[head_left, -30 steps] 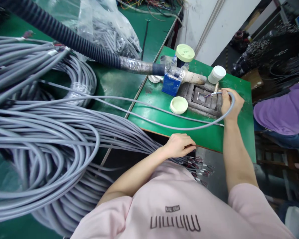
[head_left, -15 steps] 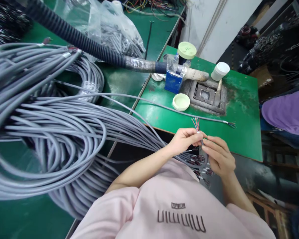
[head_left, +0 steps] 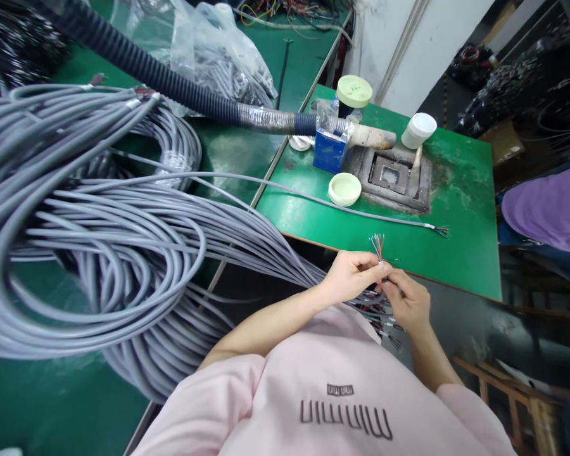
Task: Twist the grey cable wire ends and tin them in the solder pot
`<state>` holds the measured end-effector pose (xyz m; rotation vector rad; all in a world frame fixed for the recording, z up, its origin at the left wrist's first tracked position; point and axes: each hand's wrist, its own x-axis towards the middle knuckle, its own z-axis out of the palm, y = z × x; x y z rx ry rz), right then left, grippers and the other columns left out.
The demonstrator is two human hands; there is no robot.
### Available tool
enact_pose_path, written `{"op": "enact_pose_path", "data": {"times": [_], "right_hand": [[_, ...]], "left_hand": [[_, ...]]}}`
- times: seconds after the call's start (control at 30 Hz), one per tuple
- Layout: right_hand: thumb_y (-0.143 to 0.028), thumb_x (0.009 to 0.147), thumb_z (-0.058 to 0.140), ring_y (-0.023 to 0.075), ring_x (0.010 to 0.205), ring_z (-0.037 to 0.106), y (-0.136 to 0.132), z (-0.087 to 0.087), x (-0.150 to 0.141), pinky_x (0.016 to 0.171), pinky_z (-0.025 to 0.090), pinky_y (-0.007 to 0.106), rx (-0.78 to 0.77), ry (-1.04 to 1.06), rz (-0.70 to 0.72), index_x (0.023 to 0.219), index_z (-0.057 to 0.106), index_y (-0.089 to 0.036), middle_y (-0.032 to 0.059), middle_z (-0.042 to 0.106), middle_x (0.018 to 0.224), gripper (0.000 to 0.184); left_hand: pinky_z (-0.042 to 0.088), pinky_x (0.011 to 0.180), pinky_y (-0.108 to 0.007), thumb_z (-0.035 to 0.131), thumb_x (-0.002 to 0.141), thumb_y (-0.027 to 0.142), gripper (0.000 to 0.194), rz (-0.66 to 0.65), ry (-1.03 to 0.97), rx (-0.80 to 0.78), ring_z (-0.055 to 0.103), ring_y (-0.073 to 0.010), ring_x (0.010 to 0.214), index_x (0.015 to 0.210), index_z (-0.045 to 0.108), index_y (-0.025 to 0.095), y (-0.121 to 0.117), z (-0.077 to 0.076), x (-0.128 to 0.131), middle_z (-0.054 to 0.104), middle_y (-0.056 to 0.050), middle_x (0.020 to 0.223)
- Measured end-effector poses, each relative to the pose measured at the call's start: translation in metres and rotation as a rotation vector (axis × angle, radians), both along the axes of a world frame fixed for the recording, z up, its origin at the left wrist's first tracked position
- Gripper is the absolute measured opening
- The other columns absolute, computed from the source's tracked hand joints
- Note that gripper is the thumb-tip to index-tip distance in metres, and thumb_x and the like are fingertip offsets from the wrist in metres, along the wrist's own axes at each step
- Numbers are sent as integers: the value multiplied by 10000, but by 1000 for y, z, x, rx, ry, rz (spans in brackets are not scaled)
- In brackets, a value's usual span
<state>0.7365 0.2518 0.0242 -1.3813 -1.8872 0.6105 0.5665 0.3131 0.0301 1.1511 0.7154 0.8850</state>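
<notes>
My left hand (head_left: 351,274) pinches the end of a grey cable, whose stripped coloured wires (head_left: 377,246) fan upward above my fingers. My right hand (head_left: 408,297) is closed on the same cable end just below and to the right, fingertips touching the left hand's. Both hands hover off the front edge of a small green table (head_left: 456,247). Another grey cable (head_left: 361,212) lies across that table, its stripped end (head_left: 439,230) pointing right. A grey solder pot (head_left: 392,177) is sunk in the table behind it.
A big bundle of grey cables (head_left: 99,240) fills the left bench. A black corrugated hose (head_left: 171,79) runs to the pot. A blue box (head_left: 329,151), a pale green lid (head_left: 344,189), two jars (head_left: 354,92) and a person in purple (head_left: 551,202) stand nearby.
My right hand left the solder pot and dropped its cable on the table. It came back to meet my left hand, and both now hold a new cable end.
</notes>
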Motion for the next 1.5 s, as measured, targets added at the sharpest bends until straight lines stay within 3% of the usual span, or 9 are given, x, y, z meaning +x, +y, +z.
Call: {"op": "enact_pose_path", "data": {"times": [0.5, 0.7, 0.83, 0.93, 1.0, 1.13, 1.23, 1.33, 1.5], "right_hand": [[-263, 935, 527, 186, 741, 666, -3, 2, -3, 682, 517, 297, -40, -22, -17, 853, 668, -242, 13, 699, 773, 165], [-305, 944, 509, 188, 746, 651, -24, -4, 14, 671, 497, 297, -119, -61, 66, 837, 679, -220, 44, 692, 798, 218], [-382, 961, 457, 200, 635, 656, -72, -30, 68, 594, 480, 296, -398, -268, -204, 748, 662, -229, 30, 692, 690, 333], [-415, 926, 483, 236, 625, 673, -104, -49, 98, 578, 482, 315, -607, -421, -254, 740, 695, -243, 41, 713, 686, 331], [-432, 927, 479, 249, 696, 693, -113, -53, 98, 624, 503, 331, -659, -382, -222, 831, 723, -243, 50, 740, 770, 323], [-427, 962, 457, 222, 844, 698, -92, -41, 61, 762, 527, 332, -682, -63, -59, 984, 715, -211, 62, 750, 933, 337], [-418, 960, 489, 196, 809, 697, -60, -32, 36, 766, 539, 317, -689, 172, -51, 1005, 708, -194, 55, 747, 883, 317], [-453, 957, 504, 191, 754, 697, -27, -28, 28, 694, 562, 326, -590, 459, -170, 1117, 672, -173, 85, 746, 921, 364], [-451, 969, 498, 206, 815, 700, 14, -5, 24, 712, 568, 352, -114, 762, -410, 1202, 629, -198, 92, 740, 988, 368]], "left_hand": [[367, 477, -185, 638, 826, 551, 477, 11, 79, 42, 506, -73, 487, 636, 666, 115, -3, -2, -3, 634, -19, 551], [418, 537, -219, 414, 942, 587, 638, -117, 82, 9, 567, -104, 528, 609, 679, 112, -2, -15, 10, 625, -45, 551], [467, 727, -270, 371, 988, 501, 541, -131, 320, 374, 636, -150, 744, 766, 705, 138, 21, -18, 21, 712, -61, 784], [440, 851, -343, 527, 943, 406, 309, -25, 671, 804, 603, -220, 948, 1024, 692, 158, 51, -17, 29, 701, -84, 989], [423, 849, -378, 587, 910, 356, 289, 31, 883, 964, 566, -265, 1021, 1103, 659, 153, 71, -20, 36, 669, -111, 1058], [403, 816, -400, 616, 886, 303, 231, 96, 1117, 1029, 531, -300, 1051, 1050, 643, 142, 100, -28, 56, 632, -131, 1060], [401, 813, -400, 586, 903, 276, 157, 83, 1175, 1020, 527, -293, 1037, 955, 630, 135, 104, -24, 62, 622, -132, 1042], [412, 795, -378, 529, 935, 275, 159, 76, 1098, 1023, 533, -264, 979, 941, 607, 136, 83, -9, 52, 611, -122, 1001], [433, 771, -325, 446, 977, 291, 208, -16, 746, 913, 533, -198, 855, 924, 594, 155, 17, 13, 14, 601, -77, 893]]}}
